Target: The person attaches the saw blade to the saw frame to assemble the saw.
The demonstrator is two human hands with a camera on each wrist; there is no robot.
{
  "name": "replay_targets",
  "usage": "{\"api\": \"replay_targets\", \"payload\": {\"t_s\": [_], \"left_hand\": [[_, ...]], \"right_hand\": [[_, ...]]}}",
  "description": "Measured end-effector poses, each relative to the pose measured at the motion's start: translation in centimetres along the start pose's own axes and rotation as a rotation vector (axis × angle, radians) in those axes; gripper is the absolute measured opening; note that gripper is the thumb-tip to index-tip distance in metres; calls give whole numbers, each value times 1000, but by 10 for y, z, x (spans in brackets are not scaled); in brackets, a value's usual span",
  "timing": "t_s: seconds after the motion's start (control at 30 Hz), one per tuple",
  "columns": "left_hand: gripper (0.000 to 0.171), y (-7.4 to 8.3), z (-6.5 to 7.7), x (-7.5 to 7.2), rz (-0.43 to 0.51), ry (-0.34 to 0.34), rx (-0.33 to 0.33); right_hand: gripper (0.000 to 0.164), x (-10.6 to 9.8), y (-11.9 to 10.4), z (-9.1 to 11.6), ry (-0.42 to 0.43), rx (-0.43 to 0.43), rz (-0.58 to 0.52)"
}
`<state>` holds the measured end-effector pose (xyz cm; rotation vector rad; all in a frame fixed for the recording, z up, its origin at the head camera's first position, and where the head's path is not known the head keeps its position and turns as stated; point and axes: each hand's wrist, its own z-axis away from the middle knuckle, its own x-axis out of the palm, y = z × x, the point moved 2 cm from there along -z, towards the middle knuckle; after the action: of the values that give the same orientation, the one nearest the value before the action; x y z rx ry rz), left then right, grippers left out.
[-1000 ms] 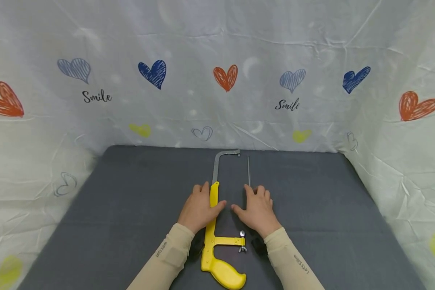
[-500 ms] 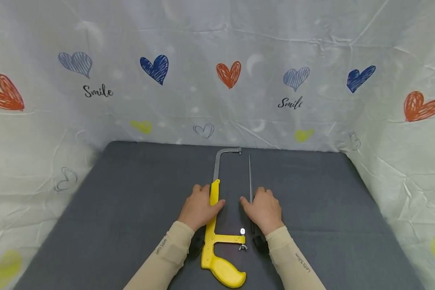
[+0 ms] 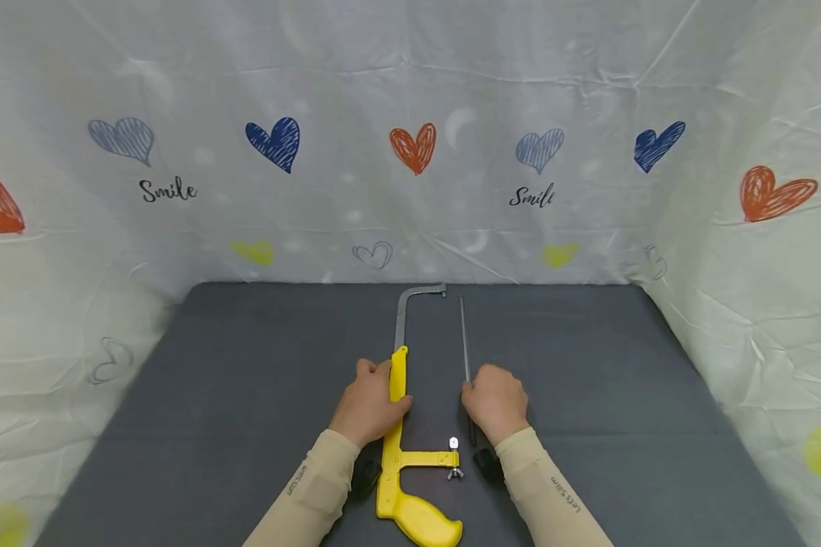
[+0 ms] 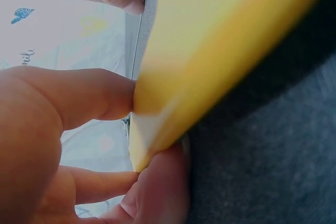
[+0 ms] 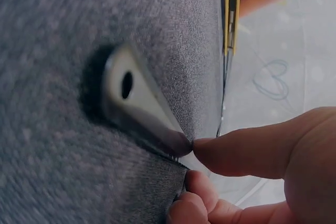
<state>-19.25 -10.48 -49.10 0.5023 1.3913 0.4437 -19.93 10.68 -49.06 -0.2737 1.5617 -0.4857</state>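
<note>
A yellow hacksaw frame point(image 3: 398, 374) with a grey metal front bow lies on the dark cloth, its grip near me. My left hand point(image 3: 368, 406) holds its long bar, thumb on one side and fingers on the other, as the left wrist view shows with the yellow bar point(image 4: 205, 40). To the right, a thin loose hacksaw blade point(image 3: 464, 342) lies parallel to the frame. My right hand point(image 3: 496, 403) pinches this blade between thumb and curled fingers. In the right wrist view the blade's near end point(image 5: 149, 106) shows a hole; the pinched stretch is partly hidden.
A wing nut point(image 3: 455, 473) sits at the end of the frame's yellow cross arm point(image 3: 427, 459). Dark grey cloth point(image 3: 260, 357) covers the table. A pale curtain point(image 3: 342, 182) with printed hearts hangs behind and along both sides.
My right hand has drawn back along the blade toward me, and its spread fingers have curled and pinched it. My left hand stays on the hacksaw frame. The head view has shifted slightly.
</note>
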Motion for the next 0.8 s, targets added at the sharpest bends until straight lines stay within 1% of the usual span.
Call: {"api": "replay_targets", "payload": {"t_s": [0.3,0.47,0.53,0.7,0.8], "left_hand": [[75,1,0,0,21,-4,-16],[76,0,-1,0,19,-1,-23],[76,0,-1,0,20,-2,-27],[78,-1,-2,1,24,1,-26],[78,-2,-1,1,26,4,-25]], "right_hand": [[41,-1,4,-3,-21,40,-34],[43,-2,3,-3,13,29,8],[43,-2,3,-2,14,30,13],[42,-3,2,-1,-8,54,-19],[45,-3,1,-1,-27,67,-31]]}}
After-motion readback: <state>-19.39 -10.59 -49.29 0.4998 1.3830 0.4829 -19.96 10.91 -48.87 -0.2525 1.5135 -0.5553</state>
